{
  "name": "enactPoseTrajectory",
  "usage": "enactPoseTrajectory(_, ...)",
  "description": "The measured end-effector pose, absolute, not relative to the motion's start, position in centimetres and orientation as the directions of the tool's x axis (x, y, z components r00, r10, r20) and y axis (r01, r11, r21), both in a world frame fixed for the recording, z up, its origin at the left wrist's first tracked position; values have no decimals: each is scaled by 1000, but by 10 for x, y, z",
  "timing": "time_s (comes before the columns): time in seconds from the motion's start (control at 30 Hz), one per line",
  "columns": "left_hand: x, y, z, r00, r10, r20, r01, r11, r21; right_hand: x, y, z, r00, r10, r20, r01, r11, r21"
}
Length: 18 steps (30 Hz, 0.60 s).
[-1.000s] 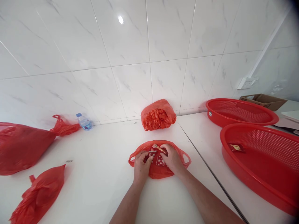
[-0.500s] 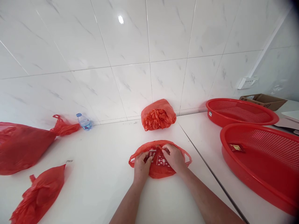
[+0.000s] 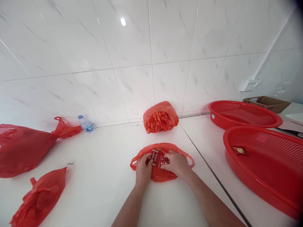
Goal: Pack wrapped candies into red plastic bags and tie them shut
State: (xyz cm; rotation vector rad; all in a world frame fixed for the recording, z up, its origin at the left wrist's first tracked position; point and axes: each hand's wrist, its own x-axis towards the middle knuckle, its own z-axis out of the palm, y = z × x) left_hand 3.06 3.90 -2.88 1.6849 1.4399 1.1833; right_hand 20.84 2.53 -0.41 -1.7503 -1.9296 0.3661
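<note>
A red plastic bag (image 3: 163, 177) lies flat on the white table, its handle loops spread to either side. On top of it are small red printed packets. My left hand (image 3: 143, 165) pinches the left edge of one red packet (image 3: 155, 157) with white lettering. Beside it, my right hand (image 3: 176, 163) has thumb and fingers closed on a dotted red packet (image 3: 163, 161), which the hand partly covers. Both packets lie side by side within the bag's outline.
A bundle of red bags (image 3: 161, 117) sits behind, near the tiled wall. Two red baskets (image 3: 246, 114) stand at right, the nearer holding a small packet (image 3: 240, 150). Filled red bags (image 3: 26, 151) and a water bottle (image 3: 86, 124) are at left. A cardboard box (image 3: 267, 103) is back right.
My right hand has shifted down, its fingers moving from the packets' upper end onto the dotted packet. The lettered packet at my left hand is now more exposed.
</note>
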Motion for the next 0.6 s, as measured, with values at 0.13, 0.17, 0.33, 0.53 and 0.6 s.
enactPoseTrajectory(0.13, 30, 38, -28, 9, 971, 238, 413, -221, 883, 207, 26, -15, -47, 981, 187, 871, 132, -474)
enactPoseTrajectory(0.17, 30, 38, -28, 7, 971, 240, 414, -222, 883, 207, 25, -15, -44, 980, 192, 868, 133, -479)
enactPoseTrajectory(0.33, 30, 37, -27, -2, 964, 264, 441, -237, 866, 205, 26, -7, 8, 965, 261, 829, 140, -541)
enactPoseTrajectory(0.53, 33, 35, -23, 76, 944, 322, 451, -320, 833, 196, 25, -5, 27, 946, 322, 789, 178, -588)
enactPoseTrajectory(0.6, 34, 36, -23, 100, 942, 319, 449, -329, 831, 191, 24, -7, 9, 966, 259, 767, 160, -622)
